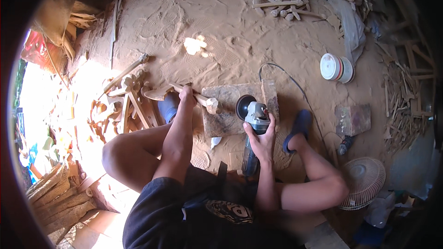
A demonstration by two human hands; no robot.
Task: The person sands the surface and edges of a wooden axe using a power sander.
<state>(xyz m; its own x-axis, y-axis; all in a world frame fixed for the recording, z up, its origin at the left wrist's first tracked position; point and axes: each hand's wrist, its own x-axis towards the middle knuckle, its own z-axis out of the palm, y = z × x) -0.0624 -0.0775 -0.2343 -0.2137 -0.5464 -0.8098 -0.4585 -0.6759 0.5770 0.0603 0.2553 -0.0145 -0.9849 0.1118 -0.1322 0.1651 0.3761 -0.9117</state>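
My left hand (187, 97) is closed around a long pale bone (205, 101), whose knobbed end points right over a worn block (221, 127). The bone's other end reaches left past my fist. In my right hand (262, 142) is an angle grinder (257, 116), gripped near its grey head with the dark body running down toward my lap. Its round black disc (244, 106) faces the bone's knobbed end, a small gap apart. Whether the disc is spinning I cannot tell.
Left of my knee lies a heap of bones (131, 97); more bones (272, 0) pile up at the far side. A black cable (300, 87) curves over the sandy ground. To the right are a white tub (337, 68), a brick-like block (353, 120) and a fan (363, 182).
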